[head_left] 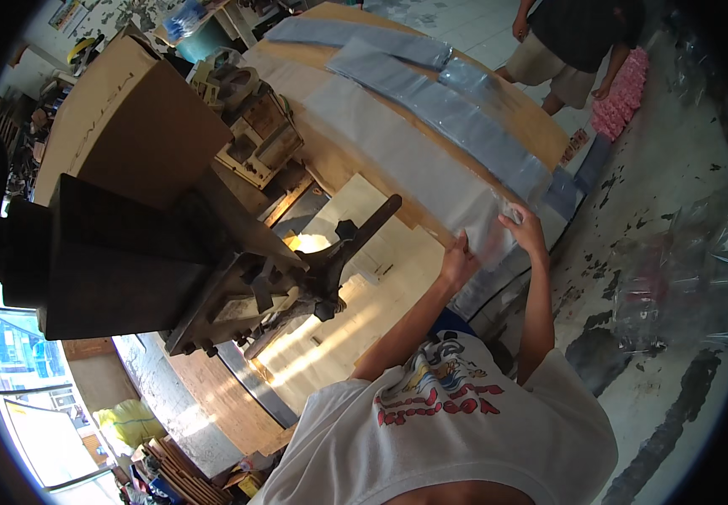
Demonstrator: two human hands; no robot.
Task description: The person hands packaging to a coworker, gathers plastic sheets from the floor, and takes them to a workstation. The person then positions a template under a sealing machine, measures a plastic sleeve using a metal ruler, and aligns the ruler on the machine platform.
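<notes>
A long stack of clear plastic sheets (406, 156) lies along the wooden table (317, 139), its near end loose and bent. At that end my right hand (525, 229) is closed, with thumb and fingers pinching a corner of the plastic. My left hand (460, 261) is closed at the opposite corner of the same end, its thumb upward. Between my hands the film looks crumpled and see-through. More bluish stacks of plastic sheets (448, 109) rest farther back on the table. How many layers I hold cannot be made out.
A heavy dark press (250, 286) with a long lever (372, 227) stands left of my arms, above a pale board (355, 311). Behind it are a large cardboard box (128, 126) and a beige machine (258, 135). Another person (578, 50) stands far right beside a pink bundle (621, 94).
</notes>
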